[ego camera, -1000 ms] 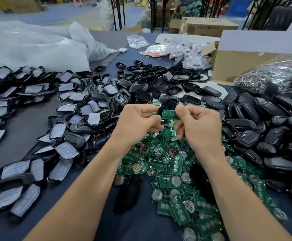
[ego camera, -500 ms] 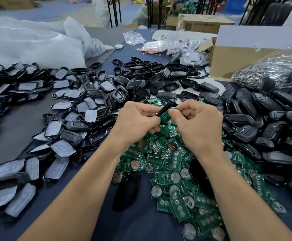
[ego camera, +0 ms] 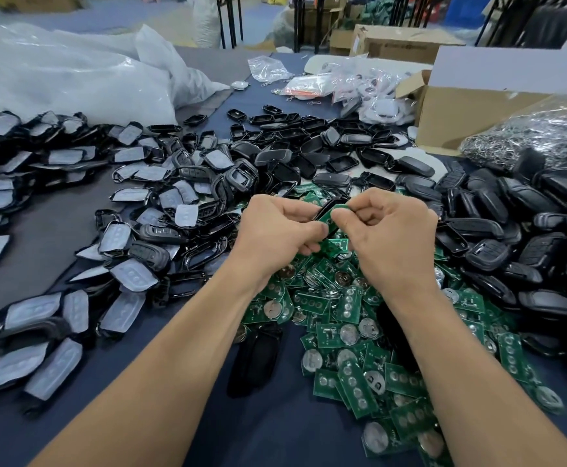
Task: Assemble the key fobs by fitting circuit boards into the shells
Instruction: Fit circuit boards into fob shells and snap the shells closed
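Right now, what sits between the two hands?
In the head view, a green circuit board meeting a black shell, both held between the left hand and right hand.

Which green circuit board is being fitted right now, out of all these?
The circuit board pinched between left hand and right hand against a black shell, above the pile; the rest lie loose.

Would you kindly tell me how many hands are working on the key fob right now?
2. The left hand grips the black shell from the left; the right hand pinches the green circuit board from the right. None appears hidden.
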Available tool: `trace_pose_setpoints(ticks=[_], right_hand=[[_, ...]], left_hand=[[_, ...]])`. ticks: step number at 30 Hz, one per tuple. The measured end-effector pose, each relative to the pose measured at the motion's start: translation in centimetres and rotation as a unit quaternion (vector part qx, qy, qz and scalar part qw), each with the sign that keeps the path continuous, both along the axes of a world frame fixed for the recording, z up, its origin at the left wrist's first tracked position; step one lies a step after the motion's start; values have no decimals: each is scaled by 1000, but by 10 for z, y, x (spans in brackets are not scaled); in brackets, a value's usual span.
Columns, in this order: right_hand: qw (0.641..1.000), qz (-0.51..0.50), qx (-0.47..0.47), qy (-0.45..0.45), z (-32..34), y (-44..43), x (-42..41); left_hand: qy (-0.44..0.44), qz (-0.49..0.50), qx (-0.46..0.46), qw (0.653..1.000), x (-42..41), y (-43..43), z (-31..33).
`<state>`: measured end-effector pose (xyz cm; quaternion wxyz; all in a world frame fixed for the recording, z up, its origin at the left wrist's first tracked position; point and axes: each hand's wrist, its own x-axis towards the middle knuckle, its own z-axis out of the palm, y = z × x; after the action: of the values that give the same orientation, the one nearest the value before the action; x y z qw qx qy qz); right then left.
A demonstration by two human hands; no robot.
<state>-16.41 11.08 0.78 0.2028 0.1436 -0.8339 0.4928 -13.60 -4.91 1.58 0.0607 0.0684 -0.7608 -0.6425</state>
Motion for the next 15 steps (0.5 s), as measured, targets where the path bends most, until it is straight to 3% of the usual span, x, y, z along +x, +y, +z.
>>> trace_pose_setpoints(ticks=[8, 15], right_hand=[[1000, -16, -7, 18, 0, -3, 3], [996, -73, -36, 28, 0, -9, 10]], left_hand=[[31, 24, -31, 999, 0, 2, -1], [53, 46, 3, 997, 2, 3, 7]])
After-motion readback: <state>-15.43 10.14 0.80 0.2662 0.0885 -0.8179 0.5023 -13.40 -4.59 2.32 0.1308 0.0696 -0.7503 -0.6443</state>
